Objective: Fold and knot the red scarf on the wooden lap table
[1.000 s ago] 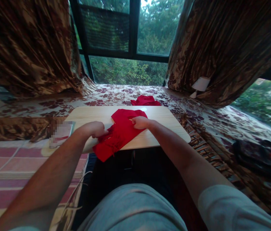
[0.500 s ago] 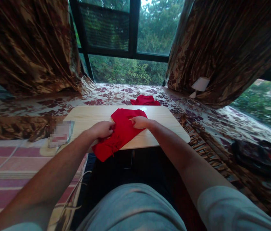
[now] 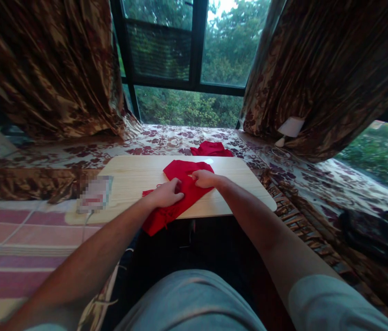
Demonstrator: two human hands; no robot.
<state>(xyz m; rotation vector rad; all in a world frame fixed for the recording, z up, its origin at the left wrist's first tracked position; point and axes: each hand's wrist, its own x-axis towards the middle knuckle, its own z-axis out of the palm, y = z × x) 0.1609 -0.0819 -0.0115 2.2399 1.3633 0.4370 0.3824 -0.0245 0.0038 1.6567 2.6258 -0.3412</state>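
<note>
A red cloth piece [image 3: 188, 195], perhaps a garment, lies on the light wooden table [image 3: 128, 174], with thin red ties or strings at its left. Its lower left end hangs past the near edge. My left hand [image 3: 168, 194] rests on the cloth's left part, thumb and fingers a little apart with no fold visible between them. On the upper right part, my right hand [image 3: 203, 178] is closed, its fingertips pinching the fabric. A second red cloth [image 3: 212, 148] lies crumpled behind the table's far edge.
A blurred flat packet [image 3: 94, 195] sits at the table's left end. To the left is a striped bed cover [image 3: 18, 248] with a white cable. A small white lamp [image 3: 290, 127] stands right of the window, and a dark bag [image 3: 373, 239] lies at the right.
My left hand has loosened from its pinch at the cloth's left edge and moved right onto the cloth. Red ties now show at the left. My right hand keeps its hold.
</note>
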